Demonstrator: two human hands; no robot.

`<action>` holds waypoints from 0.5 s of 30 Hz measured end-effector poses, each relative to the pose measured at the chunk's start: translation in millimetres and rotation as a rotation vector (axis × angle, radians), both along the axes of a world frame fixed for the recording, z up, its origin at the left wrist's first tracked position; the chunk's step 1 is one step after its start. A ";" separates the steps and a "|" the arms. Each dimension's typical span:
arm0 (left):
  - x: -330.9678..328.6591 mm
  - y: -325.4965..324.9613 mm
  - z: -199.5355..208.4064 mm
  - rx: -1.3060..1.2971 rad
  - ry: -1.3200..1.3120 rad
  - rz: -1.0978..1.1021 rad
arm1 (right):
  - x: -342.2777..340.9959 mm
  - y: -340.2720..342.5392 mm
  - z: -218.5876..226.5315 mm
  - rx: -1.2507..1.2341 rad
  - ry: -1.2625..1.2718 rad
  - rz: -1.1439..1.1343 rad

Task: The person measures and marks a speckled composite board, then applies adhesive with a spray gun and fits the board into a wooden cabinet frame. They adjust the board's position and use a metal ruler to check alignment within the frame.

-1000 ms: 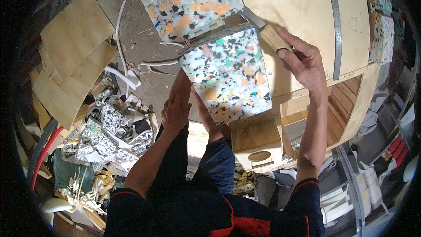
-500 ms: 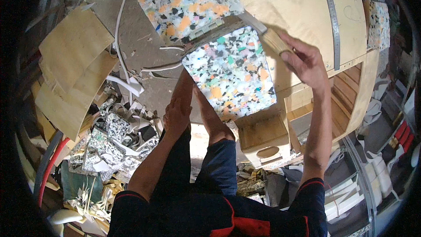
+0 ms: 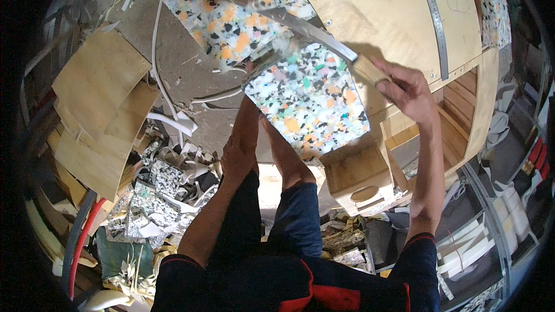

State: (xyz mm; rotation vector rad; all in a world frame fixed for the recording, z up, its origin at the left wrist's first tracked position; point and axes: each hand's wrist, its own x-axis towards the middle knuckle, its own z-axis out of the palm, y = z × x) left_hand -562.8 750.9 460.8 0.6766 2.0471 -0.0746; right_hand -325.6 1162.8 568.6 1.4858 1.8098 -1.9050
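My right hand [image 3: 407,89] is closed round the wooden handle of a long-bladed knife [image 3: 315,32]. Its blade reaches up and left over the gap between two slabs of speckled, multicoloured foam. The nearer foam block [image 3: 309,104] is roughly square and lies in front of my legs. Beyond it, the larger foam sheet [image 3: 231,17] passes beneath the far end of the blade, which is blurred. My left hand [image 3: 236,156] rests on my left leg near the knee, holding no tool; its fingers show only in part.
At right stands a plywood box [image 3: 376,11] with a steel ruler [image 3: 433,23] on top. A small wooden box [image 3: 358,176] with an oval hole sits below the foam block. Plywood sheets [image 3: 95,110] and piled foam scraps [image 3: 153,211] lie to the left.
The knife has swung down and toward me, so more of its blade shows above the foam gap. My left hand stays on my leg. The whole view has shifted slightly.
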 end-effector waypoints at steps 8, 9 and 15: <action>-3.5 -3.1 -2.2 -0.006 0.039 -0.033 | -11.3 -7.8 -3.8 0.147 0.213 -0.029; -5.1 -3.0 -2.3 -0.001 0.046 -0.038 | -9.8 -12.1 -1.2 0.127 0.126 -0.051; -20.8 9.2 14.1 -0.038 0.054 -0.048 | 26.7 -60.6 32.9 0.010 0.064 -0.152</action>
